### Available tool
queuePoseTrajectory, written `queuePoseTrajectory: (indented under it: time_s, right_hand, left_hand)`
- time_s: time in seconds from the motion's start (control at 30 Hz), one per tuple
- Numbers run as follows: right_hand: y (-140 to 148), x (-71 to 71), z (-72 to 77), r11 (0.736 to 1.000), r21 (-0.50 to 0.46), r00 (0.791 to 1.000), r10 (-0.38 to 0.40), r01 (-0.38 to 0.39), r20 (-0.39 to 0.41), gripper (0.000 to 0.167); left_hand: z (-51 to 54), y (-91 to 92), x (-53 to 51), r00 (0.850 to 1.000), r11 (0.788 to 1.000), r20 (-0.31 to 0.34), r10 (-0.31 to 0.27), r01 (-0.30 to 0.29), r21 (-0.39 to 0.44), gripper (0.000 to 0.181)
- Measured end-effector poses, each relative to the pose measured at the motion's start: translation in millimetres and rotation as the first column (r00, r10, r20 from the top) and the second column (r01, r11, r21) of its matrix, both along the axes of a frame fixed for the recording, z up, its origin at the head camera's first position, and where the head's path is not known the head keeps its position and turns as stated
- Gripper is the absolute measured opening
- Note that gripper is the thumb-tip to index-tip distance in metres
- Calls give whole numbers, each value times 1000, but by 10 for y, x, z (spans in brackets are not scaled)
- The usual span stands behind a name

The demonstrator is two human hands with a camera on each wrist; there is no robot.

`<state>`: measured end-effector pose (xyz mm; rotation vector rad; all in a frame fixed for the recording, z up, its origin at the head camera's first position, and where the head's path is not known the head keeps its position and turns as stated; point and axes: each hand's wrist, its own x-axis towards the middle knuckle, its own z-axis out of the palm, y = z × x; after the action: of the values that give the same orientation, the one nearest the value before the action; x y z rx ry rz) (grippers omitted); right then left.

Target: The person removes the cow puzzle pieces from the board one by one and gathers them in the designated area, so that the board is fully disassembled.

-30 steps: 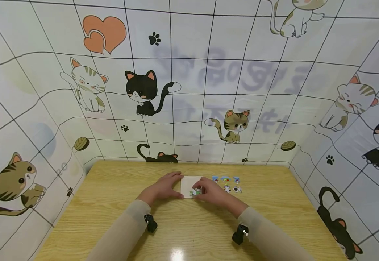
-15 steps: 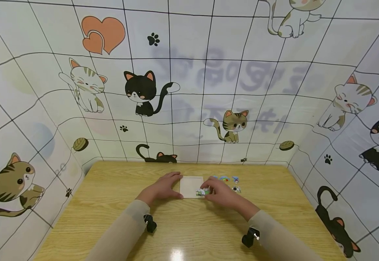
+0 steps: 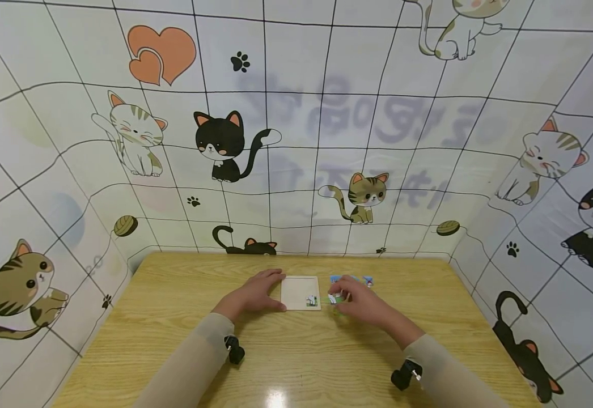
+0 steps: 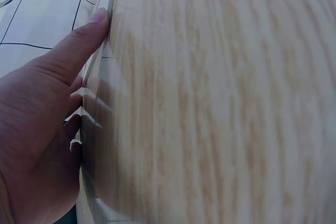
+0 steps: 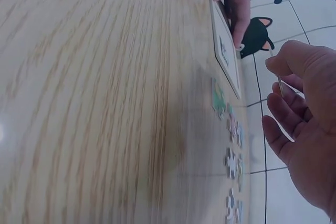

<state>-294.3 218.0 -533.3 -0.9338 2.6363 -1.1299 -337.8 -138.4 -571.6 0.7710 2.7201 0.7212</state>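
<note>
A small square wooden puzzle tray (image 3: 296,292) lies flat near the back of the table. One puzzle piece (image 3: 311,301) sits in its lower right corner. My left hand (image 3: 255,292) holds the tray by its left side, thumb at the near corner and fingers at the far one. Right of the tray, my right hand (image 3: 360,300) pinches a thin puzzle piece (image 5: 277,74) between thumb and fingers, raised off the table. A green puzzle piece (image 5: 218,98) lies on the table below that hand. My right hand partly hides the loose pieces in the head view.
Several more loose puzzle pieces (image 5: 231,162) lie right of the tray, including one (image 3: 368,281) visible beyond my right hand. The wooden table (image 3: 184,351) ends at the back against a cat-patterned fabric wall (image 3: 296,198). A black camera is strapped to each wrist.
My right hand has moved right from over the tray to beside it, among the loose pieces, with a piece in its fingers. One piece stays in the tray's corner. The left hand has not moved.
</note>
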Motion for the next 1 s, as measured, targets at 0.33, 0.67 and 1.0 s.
queuePoseTrajectory:
  time_s: [0.33,0.67,1.0]
  right_hand:
    - [169,16,-19,1000,-17,998,-26,25,-63,30]
    - [310,69,-51,999,25,992,-43,46,-119,27]
    - [422,113,-90,994,19,983,-100,105,-157,25]
  left_hand:
    - [28,4,18,1000,1000,2,-1,1,4,97]
    - [-4,-3,11,1000,1000,-5,3,-3,14,97]
    - [-7,1,6,1000,1000,-6,5,-5,9,97]
